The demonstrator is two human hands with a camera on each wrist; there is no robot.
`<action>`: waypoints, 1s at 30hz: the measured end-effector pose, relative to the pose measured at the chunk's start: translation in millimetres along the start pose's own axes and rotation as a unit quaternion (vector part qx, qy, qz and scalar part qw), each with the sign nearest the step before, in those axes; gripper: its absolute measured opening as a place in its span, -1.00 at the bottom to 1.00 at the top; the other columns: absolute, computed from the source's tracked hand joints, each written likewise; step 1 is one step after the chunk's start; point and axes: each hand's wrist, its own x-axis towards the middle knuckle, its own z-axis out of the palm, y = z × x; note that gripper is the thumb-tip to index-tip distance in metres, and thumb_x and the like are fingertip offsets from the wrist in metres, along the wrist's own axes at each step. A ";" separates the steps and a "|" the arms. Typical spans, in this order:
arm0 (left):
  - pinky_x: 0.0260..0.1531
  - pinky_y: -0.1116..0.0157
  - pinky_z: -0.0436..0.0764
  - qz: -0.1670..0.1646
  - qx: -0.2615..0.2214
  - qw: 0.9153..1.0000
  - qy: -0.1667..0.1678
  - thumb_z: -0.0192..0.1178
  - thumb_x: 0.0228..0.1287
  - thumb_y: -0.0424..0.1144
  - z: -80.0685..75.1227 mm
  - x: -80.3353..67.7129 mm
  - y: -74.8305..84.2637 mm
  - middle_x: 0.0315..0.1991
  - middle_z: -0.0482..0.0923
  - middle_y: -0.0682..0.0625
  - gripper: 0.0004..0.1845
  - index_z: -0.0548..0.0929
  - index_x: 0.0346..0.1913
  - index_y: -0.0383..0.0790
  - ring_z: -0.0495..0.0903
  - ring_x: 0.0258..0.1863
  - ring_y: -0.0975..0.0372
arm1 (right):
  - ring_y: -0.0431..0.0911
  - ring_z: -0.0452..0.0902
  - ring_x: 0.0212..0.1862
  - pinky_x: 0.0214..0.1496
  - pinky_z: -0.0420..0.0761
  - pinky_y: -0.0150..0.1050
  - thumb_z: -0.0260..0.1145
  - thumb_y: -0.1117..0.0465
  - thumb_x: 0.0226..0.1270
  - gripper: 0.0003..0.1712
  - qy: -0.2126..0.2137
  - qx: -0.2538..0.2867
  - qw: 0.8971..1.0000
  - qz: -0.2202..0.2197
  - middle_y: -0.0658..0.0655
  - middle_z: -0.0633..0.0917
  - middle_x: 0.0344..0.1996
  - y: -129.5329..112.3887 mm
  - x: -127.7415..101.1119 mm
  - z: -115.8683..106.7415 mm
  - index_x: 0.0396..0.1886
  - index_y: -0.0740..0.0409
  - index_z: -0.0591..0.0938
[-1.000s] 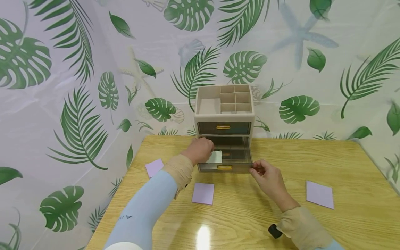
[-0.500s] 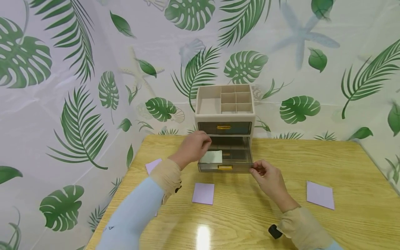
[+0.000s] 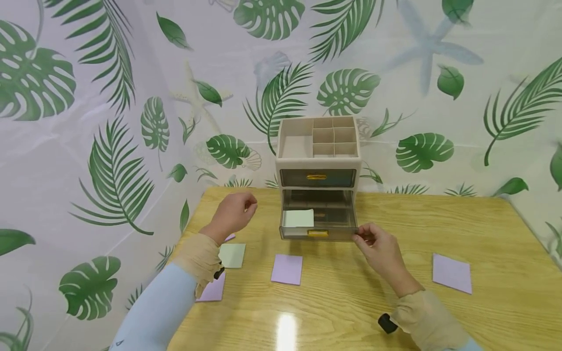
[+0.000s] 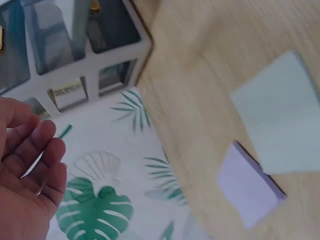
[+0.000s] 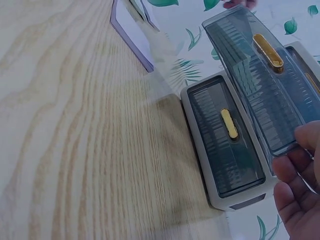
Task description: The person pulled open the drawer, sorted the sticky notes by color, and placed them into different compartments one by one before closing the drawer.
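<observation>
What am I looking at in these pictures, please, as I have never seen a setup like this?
There is no machine: these are a person's bare left hand and right hand. The view with both arms comes from a camera on the head; the two others come from cameras on the left and right wrists. On the wooden table are a cabinet, purple pads and a green pad. Green paper lies inside the cabinet's pulled-out middle drawer. The right hand pinches that drawer's front corner; the left hand holds nothing, beside the cabinet.
</observation>
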 end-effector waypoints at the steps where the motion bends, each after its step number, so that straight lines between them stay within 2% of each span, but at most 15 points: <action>1: -0.26 0.21 0.56 -0.008 0.005 1.000 -0.006 0.14 0.36 -0.24 0.6 -3.6 -4.9 -0.33 0.63 0.03 -0.87 0.67 -0.21 -0.18 0.56 -0.34 0.21 | -0.20 0.53 -0.37 -0.36 0.53 -0.42 0.36 0.22 0.29 -0.91 -0.001 0.000 1.000 0.000 0.00 0.65 -0.39 0.2 0.2 -0.3 -0.30 0.11 0.60; 7: -0.30 0.16 0.58 -0.076 0.032 0.995 -0.050 0.15 0.37 -0.17 2.7 -23.8 -24.8 -0.36 0.61 0.01 -0.77 0.64 -0.09 -0.25 0.58 -0.39 0.18 | -0.19 0.53 -0.36 -0.35 0.53 -0.41 0.35 0.21 0.30 -0.91 -0.006 0.003 1.000 0.001 -0.01 0.65 -0.38 2.2 1.5 -0.4 -0.28 0.09 0.60; 13: -0.27 0.10 0.58 -0.152 0.041 0.984 -0.080 0.12 0.39 -0.12 10.1 -42.5 -35.1 -0.34 0.65 -0.08 -0.63 0.57 0.02 -0.38 0.62 -0.40 0.12 | -0.19 0.52 -0.36 -0.36 0.54 -0.40 0.36 0.22 0.29 -0.91 -0.007 0.012 1.000 0.002 -0.01 0.64 -0.39 2.2 0.8 -0.6 -0.29 0.10 0.60; 18: -0.32 0.09 0.57 -0.195 0.060 0.974 -0.095 0.15 0.36 -0.04 18.5 -58.1 -39.8 -0.31 0.62 -0.20 -0.57 0.56 -0.14 -0.46 0.59 -0.37 0.05 | -0.20 0.52 -0.37 -0.35 0.53 -0.40 0.35 0.21 0.30 -0.91 -0.006 0.011 1.000 0.008 -0.01 0.64 -0.39 1.2 0.1 -0.8 -0.29 0.10 0.60; 24: -0.55 0.16 0.51 -0.263 0.063 0.956 -0.114 0.13 0.32 0.14 27.5 -73.6 -45.7 -0.44 0.58 -0.14 -0.47 0.60 -0.32 -0.37 0.52 -0.51 0.12 | -0.20 0.52 -0.36 -0.35 0.53 -0.40 0.34 0.21 0.31 -0.92 -0.007 0.011 1.000 0.012 -0.01 0.65 -0.38 0.9 -0.3 -1.0 -0.28 0.10 0.61; 30: -0.67 0.19 0.45 -0.283 0.076 0.947 -0.130 0.11 0.28 0.24 37.9 -85.1 -50.5 -0.49 0.58 -0.13 -0.41 0.62 -0.44 -0.31 0.51 -0.58 0.13 | -0.21 0.53 -0.36 -0.35 0.53 -0.41 0.34 0.22 0.31 -0.92 -0.006 0.014 1.000 0.006 -0.01 0.65 -0.37 2.8 -0.3 0.1 -0.27 0.11 0.61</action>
